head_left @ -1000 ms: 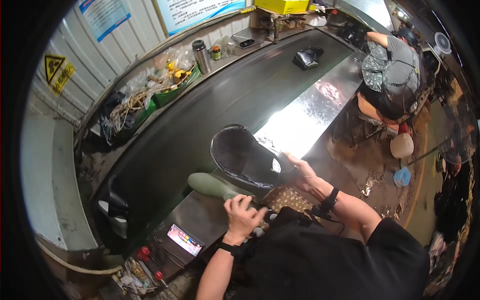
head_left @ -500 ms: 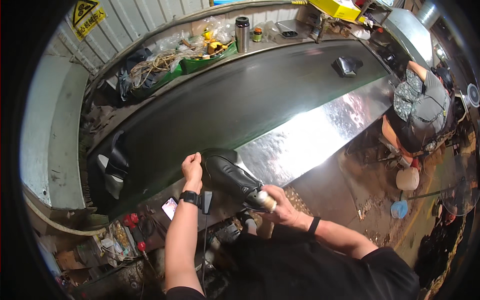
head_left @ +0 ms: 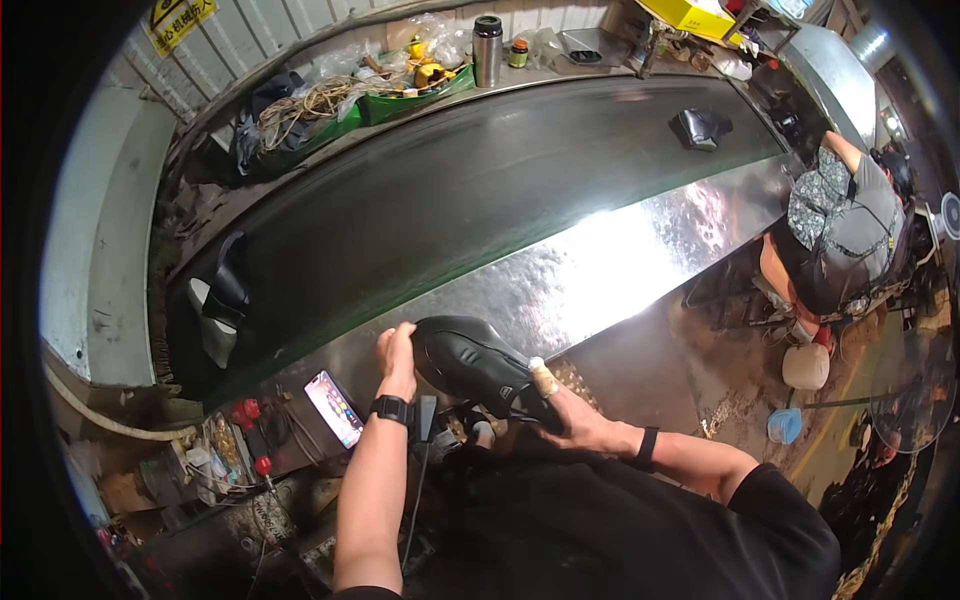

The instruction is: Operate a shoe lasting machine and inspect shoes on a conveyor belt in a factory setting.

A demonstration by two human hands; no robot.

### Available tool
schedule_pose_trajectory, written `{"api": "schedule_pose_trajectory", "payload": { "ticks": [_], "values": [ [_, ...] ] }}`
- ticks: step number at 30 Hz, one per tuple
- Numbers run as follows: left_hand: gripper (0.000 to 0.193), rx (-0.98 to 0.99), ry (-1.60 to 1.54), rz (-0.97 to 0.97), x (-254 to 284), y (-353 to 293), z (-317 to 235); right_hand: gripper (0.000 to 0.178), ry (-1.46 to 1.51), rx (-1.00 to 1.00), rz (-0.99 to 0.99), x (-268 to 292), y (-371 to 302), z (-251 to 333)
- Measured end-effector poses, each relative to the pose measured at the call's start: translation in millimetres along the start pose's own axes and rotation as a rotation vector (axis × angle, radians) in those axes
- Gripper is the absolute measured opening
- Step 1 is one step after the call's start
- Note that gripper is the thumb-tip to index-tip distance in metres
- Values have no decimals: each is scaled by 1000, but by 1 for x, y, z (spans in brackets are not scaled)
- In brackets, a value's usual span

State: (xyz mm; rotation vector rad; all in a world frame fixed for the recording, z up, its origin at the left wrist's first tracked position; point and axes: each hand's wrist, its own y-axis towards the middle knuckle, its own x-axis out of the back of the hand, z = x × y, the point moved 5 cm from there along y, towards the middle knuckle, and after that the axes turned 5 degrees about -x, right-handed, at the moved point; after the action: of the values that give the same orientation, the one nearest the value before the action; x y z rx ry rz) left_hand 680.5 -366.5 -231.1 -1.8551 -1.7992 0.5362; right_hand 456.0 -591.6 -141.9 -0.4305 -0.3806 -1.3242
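Metal ledge (head_left: pixel 520 292) glares between black shoe (head_left: pixel 465 358) and seemingly rubber belt (head_left: pixel 470 190).

glare: white, on metal strip (head_left: pixel 600 262) | belt (head_left: pixel 450 190): dim | rim: fisheye-bent, black corners

Shoe-making workshop. Long dark belt (head_left: pixel 480 190), metal table (head_left: pixel 545 275) alongside. Black footwear piece (head_left: pixel 232 285) at belt's left end, another dark piece (head_left: pixel 702 128) toward far end; black shoe (head_left: pixel 465 360) held at table's near edge. Ridged metal wall (head_left: pixel 330 25), yellow warning sign (head_left: pixel 182 24). Green bin (head_left: pixel 412 108), heaped cords (head_left: pixel 310 113). Red tool (head_left: pixel 246 412) amid clutter, left. Stained floor (head_left: pixel 740 350). Second person (head_left: pixel 850 220) near belt's far end.
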Motion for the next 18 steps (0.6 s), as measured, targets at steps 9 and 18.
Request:
{"api": "schedule_pose_trajectory", "payload": {
  "ticks": [9,18],
  "values": [
    [68,-320,618,-304,-25,-30,-8,112,62,145,281,-11,-4,-46],
    [40,-304,151,-438,28,-42,11,107,356,-34,414,13,27,-12]
  ]
}}
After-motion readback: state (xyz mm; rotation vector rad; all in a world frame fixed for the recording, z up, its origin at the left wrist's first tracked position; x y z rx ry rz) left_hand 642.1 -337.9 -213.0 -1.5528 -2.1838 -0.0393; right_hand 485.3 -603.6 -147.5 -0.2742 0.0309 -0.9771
